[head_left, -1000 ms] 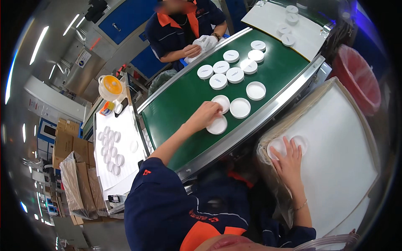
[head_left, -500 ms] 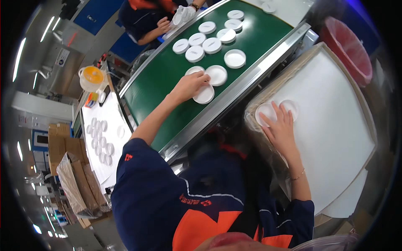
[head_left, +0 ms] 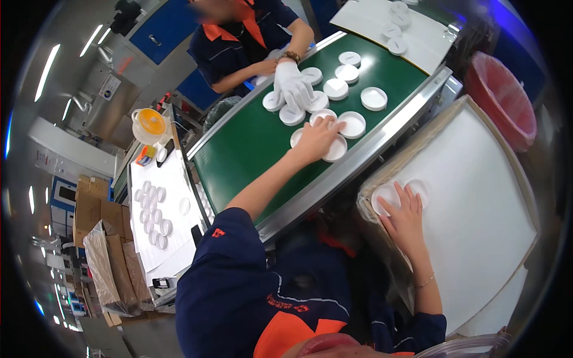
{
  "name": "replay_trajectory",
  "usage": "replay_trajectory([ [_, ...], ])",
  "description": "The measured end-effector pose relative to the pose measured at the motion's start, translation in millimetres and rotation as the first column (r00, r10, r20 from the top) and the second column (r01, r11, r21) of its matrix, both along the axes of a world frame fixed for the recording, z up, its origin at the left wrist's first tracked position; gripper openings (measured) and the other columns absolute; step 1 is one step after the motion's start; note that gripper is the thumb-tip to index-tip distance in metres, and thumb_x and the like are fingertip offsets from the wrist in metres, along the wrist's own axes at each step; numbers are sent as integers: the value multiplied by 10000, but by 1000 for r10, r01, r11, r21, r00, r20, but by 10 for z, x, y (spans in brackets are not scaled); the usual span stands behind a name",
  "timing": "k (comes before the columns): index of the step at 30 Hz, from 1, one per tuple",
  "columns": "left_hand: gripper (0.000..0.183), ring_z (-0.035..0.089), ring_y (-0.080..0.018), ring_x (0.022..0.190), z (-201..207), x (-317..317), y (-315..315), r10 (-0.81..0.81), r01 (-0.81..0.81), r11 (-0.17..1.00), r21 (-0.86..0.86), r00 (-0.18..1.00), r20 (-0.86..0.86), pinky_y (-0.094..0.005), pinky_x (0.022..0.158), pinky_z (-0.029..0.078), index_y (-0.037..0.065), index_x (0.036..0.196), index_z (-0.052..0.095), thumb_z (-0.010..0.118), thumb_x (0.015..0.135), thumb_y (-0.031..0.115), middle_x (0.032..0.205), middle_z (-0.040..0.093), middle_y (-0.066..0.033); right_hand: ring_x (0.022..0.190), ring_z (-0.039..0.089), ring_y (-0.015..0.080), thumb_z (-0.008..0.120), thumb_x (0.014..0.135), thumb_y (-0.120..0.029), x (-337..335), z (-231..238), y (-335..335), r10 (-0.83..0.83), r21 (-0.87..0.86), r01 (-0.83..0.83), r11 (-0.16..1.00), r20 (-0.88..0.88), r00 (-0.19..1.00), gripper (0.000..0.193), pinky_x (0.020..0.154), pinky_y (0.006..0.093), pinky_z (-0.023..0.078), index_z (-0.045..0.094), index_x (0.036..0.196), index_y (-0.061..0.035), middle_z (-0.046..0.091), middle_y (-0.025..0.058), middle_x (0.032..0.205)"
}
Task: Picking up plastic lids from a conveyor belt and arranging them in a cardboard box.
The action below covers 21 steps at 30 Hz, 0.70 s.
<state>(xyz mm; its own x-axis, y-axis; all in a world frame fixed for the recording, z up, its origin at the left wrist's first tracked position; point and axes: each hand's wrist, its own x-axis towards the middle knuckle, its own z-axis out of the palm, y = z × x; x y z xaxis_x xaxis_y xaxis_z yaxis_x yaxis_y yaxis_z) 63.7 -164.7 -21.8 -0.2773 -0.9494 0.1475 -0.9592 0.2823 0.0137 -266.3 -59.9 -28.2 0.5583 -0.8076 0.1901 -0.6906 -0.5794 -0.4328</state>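
The left hand (head_left: 318, 143) reached, palm down, to the frame's centre, fingers spread over four shallow, round, white plastic lids (head_left: 351, 126) on a smooth green belt (head_left: 239, 173); whether it gripped one could not be told. At centre right, the right hand (head_left: 409, 222) lay with fingers wide apart over two translucent white round dishes (head_left: 421, 191). Upper centre, a co-worker's white-gloved hand (head_left: 292, 87) covered part of at least seven printed white discs (head_left: 335, 89).
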Motion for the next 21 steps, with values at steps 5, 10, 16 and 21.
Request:
replay_trajectory([
  [5, 586, 549, -392, 1109, 18, -7, -22, 51, -50, 999, 18, 999, -12, -493, 745, 545, 280, 1406, 491, 572, 865, 73, 1211, 532, -176, 1395, 305, 416, 709, 841, -245, 14, 16, -17, 11, -22, -11, 1000, -3, 1000, 407, 1155, 565, 188, 654, 1242, -200, 367, 156, 1515],
  [10, 457, 580, -349, 1020, -77, 139, 0, -46, 42, 999, -31, 984, -171, -445, 756, 543, 207, 1294, 557, 593, 858, 73, 1081, 542, -147, 1393, 307, 417, 711, 837, -239, 25, 42, -32, 4, -33, -4, 999, 3, 1000, 409, 1157, 560, 189, 656, 1240, -195, 375, 158, 1508],
  [16, 298, 578, -330, 1007, 24, 42, 84, 31, -30, 999, 12, 992, -119, -438, 760, 542, 148, 1146, 575, 602, 857, 80, 1049, 538, -136, 1394, 308, 411, 706, 841, -235, 26, 29, -29, 8, -13, -7, 1000, 19, 1000, 394, 1155, 557, 193, 662, 1230, -193, 378, 156, 1505],
  [21, 346, 573, -336, 1004, 51, 47, 103, 16, -9, 998, 58, 993, -117, -440, 767, 542, 159, 1175, 558, 591, 850, 47, 1047, 530, -146, 1399, 305, 406, 704, 845, -232, 12, 7, -24, 15, -25, -14, 1000, 33, 999, 392, 1151, 560, 199, 655, 1231, -187, 365, 152, 1516],
])
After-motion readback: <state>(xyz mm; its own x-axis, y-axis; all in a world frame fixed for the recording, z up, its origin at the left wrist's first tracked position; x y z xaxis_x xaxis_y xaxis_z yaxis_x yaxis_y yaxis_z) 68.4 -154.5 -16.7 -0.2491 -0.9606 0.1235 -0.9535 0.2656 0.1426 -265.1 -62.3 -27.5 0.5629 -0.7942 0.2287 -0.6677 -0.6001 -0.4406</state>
